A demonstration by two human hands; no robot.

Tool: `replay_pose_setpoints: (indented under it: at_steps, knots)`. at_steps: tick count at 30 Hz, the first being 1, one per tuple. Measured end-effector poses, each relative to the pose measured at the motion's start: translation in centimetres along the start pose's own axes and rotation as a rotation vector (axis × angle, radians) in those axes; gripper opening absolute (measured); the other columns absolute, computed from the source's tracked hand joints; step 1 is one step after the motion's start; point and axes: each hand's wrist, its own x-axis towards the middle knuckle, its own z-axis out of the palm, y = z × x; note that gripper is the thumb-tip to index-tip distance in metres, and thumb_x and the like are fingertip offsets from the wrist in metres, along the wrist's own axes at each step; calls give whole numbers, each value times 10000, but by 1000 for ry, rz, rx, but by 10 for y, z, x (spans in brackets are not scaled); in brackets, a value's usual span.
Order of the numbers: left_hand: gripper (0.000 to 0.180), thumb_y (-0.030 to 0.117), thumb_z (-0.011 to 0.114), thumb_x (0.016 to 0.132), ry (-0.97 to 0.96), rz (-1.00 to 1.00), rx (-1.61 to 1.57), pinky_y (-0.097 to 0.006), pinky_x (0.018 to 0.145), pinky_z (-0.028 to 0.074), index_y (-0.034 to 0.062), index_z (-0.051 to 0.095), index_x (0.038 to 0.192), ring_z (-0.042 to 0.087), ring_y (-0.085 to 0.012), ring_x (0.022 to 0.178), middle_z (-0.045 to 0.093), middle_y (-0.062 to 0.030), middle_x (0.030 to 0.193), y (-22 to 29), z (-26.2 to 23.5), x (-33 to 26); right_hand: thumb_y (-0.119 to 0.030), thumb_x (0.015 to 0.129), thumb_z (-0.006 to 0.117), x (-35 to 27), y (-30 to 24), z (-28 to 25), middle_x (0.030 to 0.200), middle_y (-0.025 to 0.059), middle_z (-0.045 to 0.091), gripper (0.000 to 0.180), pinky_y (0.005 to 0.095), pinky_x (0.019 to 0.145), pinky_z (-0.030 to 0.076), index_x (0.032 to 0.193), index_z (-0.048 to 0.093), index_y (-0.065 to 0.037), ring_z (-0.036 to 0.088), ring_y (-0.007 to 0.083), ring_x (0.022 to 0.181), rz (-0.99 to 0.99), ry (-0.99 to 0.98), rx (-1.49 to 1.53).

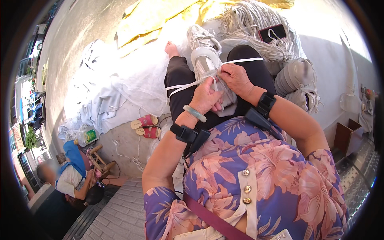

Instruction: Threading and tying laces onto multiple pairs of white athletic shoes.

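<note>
A light grey mesh shoe upper (pixel 206 60) lies between my thighs, toe end away from me. White shoelace (pixel 182 87) runs across its middle, one end trailing over my left thigh and another length (pixel 244 60) over the right. My left hand (pixel 206 98) rests on the near part of the upper, fingers curled and pinching the lace. Just right of it, my right hand (pixel 237 78) pinches the lace at the upper's right edge. The fingertips partly hide the eyelets. Another laced upper (pixel 202 38) sits just beyond the toe.
At the far right is a large bundle of pale laces (pixel 250 18) with a phone (pixel 272 33) on it. Stacked grey uppers (pixel 296 78) stand beside my right knee. White cloth (pixel 104 96) and pink sandals (pixel 146 126) lie left. Another person (pixel 72 176) sits at lower left.
</note>
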Motion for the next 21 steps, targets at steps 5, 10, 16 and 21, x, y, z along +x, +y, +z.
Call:
replay_pose_setpoints:
  at_steps: [5,10,16,21]
  knots:
    - [396,92,585,804,-56,10,-63,-190,427,449,-10,409,1144,586,-113,505,592,-60,652,-2,-7,-3,-154,769,532,5,1,-3,763,143,563,114,398,655,444,766,556,-43,559,341,743,-87,-117,-180]
    - [218,64,590,804,-77,37,-248,-199,527,511,-12,529,999,623,-119,617,618,-90,746,-3,-25,-22,-209,755,573,8,-3,-8,711,139,585,165,392,621,440,730,591,-47,566,325,690,114,-164,-206]
    - [147,187,519,886,403,172,-419,-196,444,487,42,502,873,606,-126,532,623,-105,730,-9,-59,-43,-213,748,579,7,-19,-23,660,109,574,151,366,585,441,710,609,-70,563,293,634,9,-216,-209]
    - [173,241,493,903,552,111,-552,-199,339,385,73,492,863,513,-93,397,581,-60,600,-31,-66,-43,-127,716,528,7,-34,-15,689,51,533,182,358,593,425,887,591,-120,564,244,667,-576,-360,-449]
